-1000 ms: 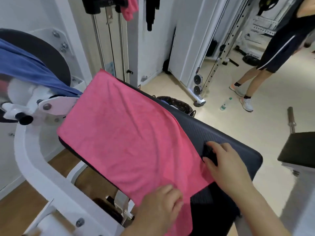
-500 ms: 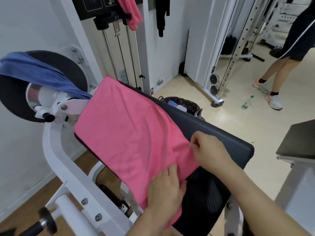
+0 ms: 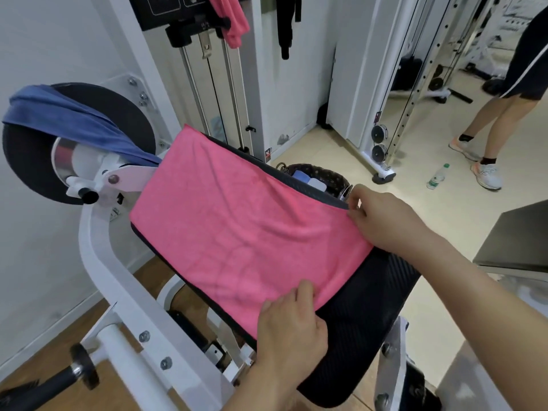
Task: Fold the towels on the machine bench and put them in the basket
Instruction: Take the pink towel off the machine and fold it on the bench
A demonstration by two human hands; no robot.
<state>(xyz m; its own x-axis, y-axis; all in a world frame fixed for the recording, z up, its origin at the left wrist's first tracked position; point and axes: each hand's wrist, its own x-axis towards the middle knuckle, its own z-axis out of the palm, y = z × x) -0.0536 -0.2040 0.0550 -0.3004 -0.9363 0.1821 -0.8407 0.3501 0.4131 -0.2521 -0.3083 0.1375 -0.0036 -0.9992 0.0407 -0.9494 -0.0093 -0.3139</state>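
A pink towel (image 3: 237, 221) lies spread over the black padded machine bench (image 3: 370, 315). My left hand (image 3: 292, 333) grips the towel's near corner at the bench's front left edge. My right hand (image 3: 382, 218) pinches the towel's right corner at the bench's far edge. Behind the bench, a dark woven basket (image 3: 326, 178) on the floor holds pale folded items. A blue towel (image 3: 68, 120) hangs over the machine's black round pad at the left. Another pink towel (image 3: 232, 19) hangs from the cable machine at the top.
White machine frame tubes (image 3: 118, 292) run below and left of the bench. A cable machine (image 3: 219, 84) stands behind. A person in dark shorts (image 3: 504, 114) walks at the right, near a plastic bottle (image 3: 437, 178) on the floor. A second black pad (image 3: 519, 241) sits at the right edge.
My right hand has drawn the towel's right corner across to the bench's far edge, spreading the towel wider. My left hand has stayed at the towel's near corner.
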